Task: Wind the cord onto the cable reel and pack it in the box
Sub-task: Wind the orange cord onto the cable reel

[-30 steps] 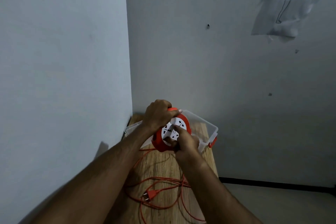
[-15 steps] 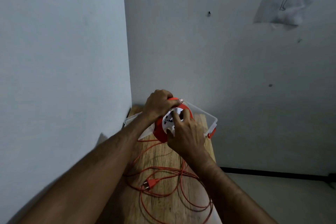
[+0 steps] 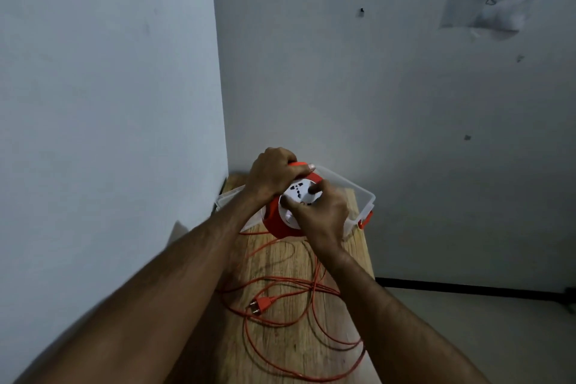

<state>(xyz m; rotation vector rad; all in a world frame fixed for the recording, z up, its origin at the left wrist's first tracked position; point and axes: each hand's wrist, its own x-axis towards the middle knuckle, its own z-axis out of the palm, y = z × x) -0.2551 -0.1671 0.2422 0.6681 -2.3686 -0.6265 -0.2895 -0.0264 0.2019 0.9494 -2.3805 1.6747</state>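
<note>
An orange cable reel (image 3: 277,218) with a white socket face is held above the wooden table (image 3: 280,262). My left hand (image 3: 274,174) grips the reel's orange handle at the top. My right hand (image 3: 321,215) lies on the white face, its fingers curled on the face and its rim. The orange cord (image 3: 311,290) trails from the reel in loose loops over the table, and its plug (image 3: 261,305) lies among them. A clear plastic box (image 3: 352,193) with orange latches stands behind the reel, partly hidden by my hands.
The narrow table sits in a corner, with a white wall (image 3: 109,103) close on the left and another behind. The table's right edge drops to a grey floor (image 3: 483,330). Some cord loops hang over that right edge.
My right hand has moved round the reel's white face from its lower side to its right side. The cord loops have shifted on the table. The view has tilted down.
</note>
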